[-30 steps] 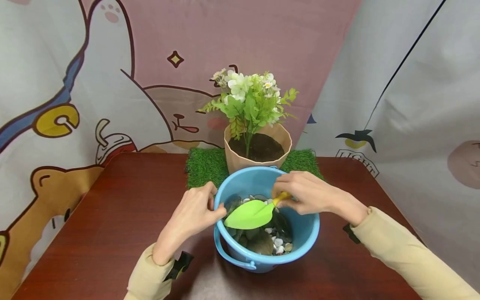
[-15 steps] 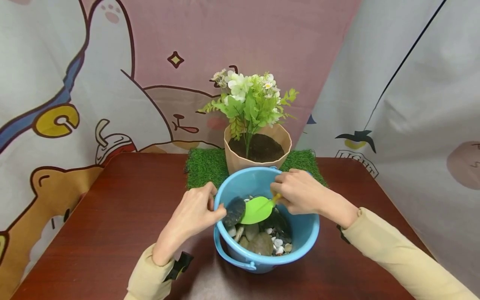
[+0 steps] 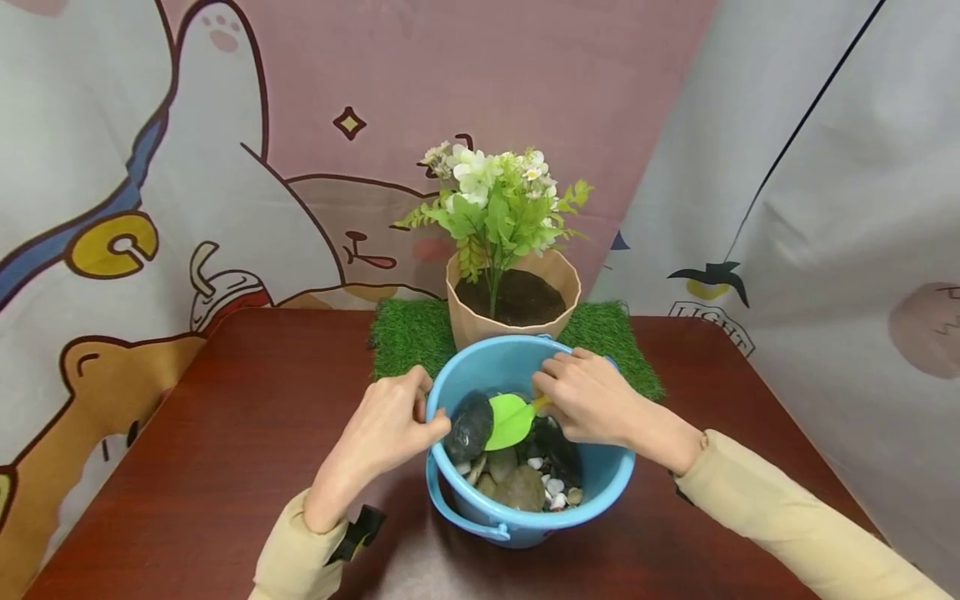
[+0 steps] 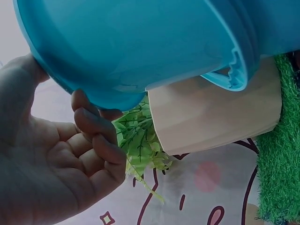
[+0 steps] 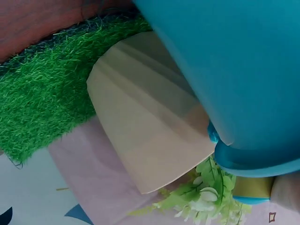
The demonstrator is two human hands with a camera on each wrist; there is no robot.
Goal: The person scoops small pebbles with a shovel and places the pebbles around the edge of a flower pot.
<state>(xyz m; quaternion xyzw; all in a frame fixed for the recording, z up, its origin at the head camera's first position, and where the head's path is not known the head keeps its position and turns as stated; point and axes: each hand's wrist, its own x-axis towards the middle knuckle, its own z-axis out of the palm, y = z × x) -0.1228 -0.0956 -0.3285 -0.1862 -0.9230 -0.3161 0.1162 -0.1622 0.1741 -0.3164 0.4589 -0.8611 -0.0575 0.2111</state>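
Note:
A blue bucket (image 3: pixel 600 492) holding stones and pebbles stands on the table. My left hand (image 3: pixel 386 429) grips its left rim; in the left wrist view the thumb and curled fingers of that hand (image 4: pixel 61 154) pinch the bucket's edge (image 4: pixel 56 77). My right hand (image 3: pixel 596 400), over the bucket's right side, grips the yellow handle (image 3: pixel 541 403) of a small shovel with a green blade (image 3: pixel 508 422). The blade touches a large dark stone (image 3: pixel 471 425) at the left inner wall. The right wrist view shows part of the handle (image 5: pixel 253 187) beyond the rim.
Behind the bucket stands a beige pot (image 3: pixel 480 323) with soil and a white-flowered plant (image 3: pixel 498 196), on a green grass mat (image 3: pixel 412 337). The brown table (image 3: pixel 285 392) extends to both sides, with a printed cloth (image 3: pixel 525 75) behind it.
My right hand has moved slightly left and down. The dark stone is more exposed and tilted up beside the green blade. My left hand keeps its grip on the rim.

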